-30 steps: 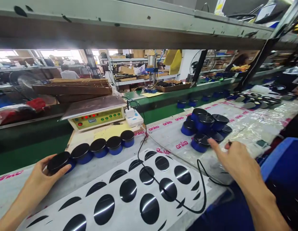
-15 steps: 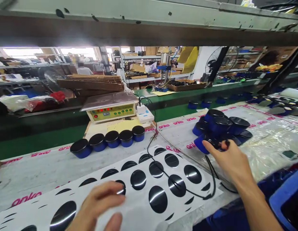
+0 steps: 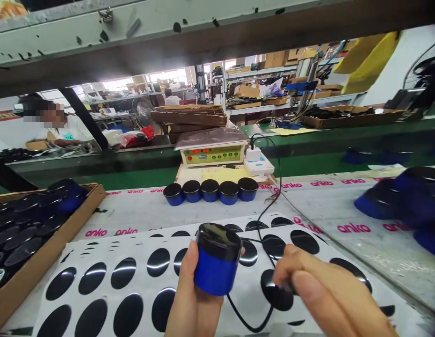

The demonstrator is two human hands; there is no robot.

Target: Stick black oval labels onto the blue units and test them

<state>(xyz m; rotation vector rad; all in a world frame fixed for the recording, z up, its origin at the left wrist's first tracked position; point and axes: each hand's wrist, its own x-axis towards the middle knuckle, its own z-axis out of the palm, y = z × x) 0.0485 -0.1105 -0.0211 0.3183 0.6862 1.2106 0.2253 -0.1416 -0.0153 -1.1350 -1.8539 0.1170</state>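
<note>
Head view: at a factory bench the left hand [image 3: 192, 304], rising from 6 o'clock with its wrist cut off by the lower edge, is clamped round a blue plastic cylinder with a glossy black cap [image 3: 215, 262], held upright just left of centre, thumb up its left side and one fingertip showing at its right; the right hand [image 3: 326, 295], coming in from 5 o'clock, blurred and partly out of frame, has its fingers curled closed on the end of a thin black cable [image 3: 238, 314]; the fitting at that end is hidden in the grip; the hands are near each other but not touching; beneath them lies a white sheet of glossy black round stickers [image 3: 138, 245]; at 12 o'clock of the cylinder stands a row of five black-capped blue cylinders [image 3: 210, 191] before a cream tester box with a yellow-green panel [image 3: 212, 154]; at 9 o'clock a brown cardboard box [image 3: 52, 245], cropped, holds more dark caps; at 3 o'clock a heap of blue cylinders [image 3: 396, 201] is too blurred to count; a person sits at 10 o'clock.
</note>
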